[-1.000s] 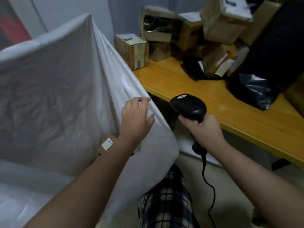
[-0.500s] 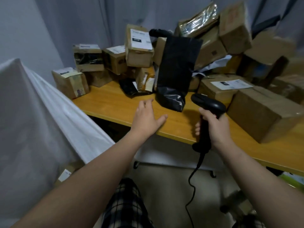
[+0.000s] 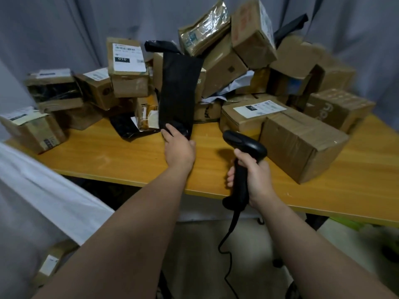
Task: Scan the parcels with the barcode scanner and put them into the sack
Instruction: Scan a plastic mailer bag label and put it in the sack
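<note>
A tall black plastic parcel (image 3: 178, 91) leans upright against the pile of cardboard boxes on the wooden table (image 3: 121, 160). My left hand (image 3: 179, 147) reaches over the table, and its straight fingers touch the parcel's lower end. Right of it, above the table's front edge, my right hand (image 3: 253, 180) grips the handle of the black barcode scanner (image 3: 244, 147), whose head points toward the pile. The white sack (image 3: 56, 203) stands open at the lower left with a small labelled box (image 3: 50, 263) inside.
Several cardboard parcels crowd the back and right of the table, among them a large brown box (image 3: 302, 145) close to the scanner and a labelled box (image 3: 127, 67) on top at the left. The scanner's cable (image 3: 226, 251) hangs to the floor. A grey curtain hangs behind.
My left hand left the sack's rim and reached forward across the table to the black parcel. The view swung right from the sack to the pile. The right hand kept hold of the scanner.
</note>
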